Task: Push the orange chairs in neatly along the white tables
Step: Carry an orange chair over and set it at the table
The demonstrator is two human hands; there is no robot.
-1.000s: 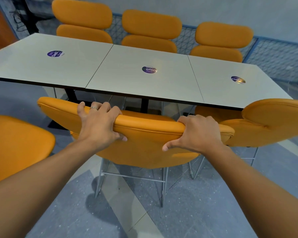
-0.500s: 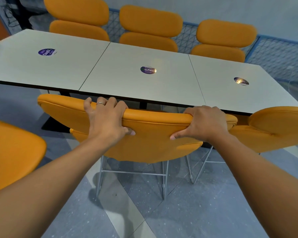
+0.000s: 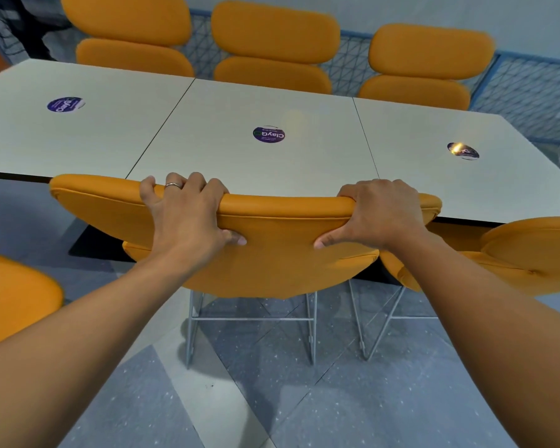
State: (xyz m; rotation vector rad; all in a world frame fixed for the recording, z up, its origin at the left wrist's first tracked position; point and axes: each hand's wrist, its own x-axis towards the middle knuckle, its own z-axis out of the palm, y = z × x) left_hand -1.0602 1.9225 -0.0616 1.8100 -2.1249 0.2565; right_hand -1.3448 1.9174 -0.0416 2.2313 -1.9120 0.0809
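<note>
Two hands grip one of six orange chairs; the left hand and the right hand each curl four close-set fingers over the top of the middle chair, thumbs pressed against the rear of its backrest; a ring sits on one left finger. This chair stands at the near edge of the middle table, between the left chair and the right chair. Three white tables join edge to edge, the left table and right table flanking; three round purple stickers lie one per table; three far chairs line the far edge.
</note>
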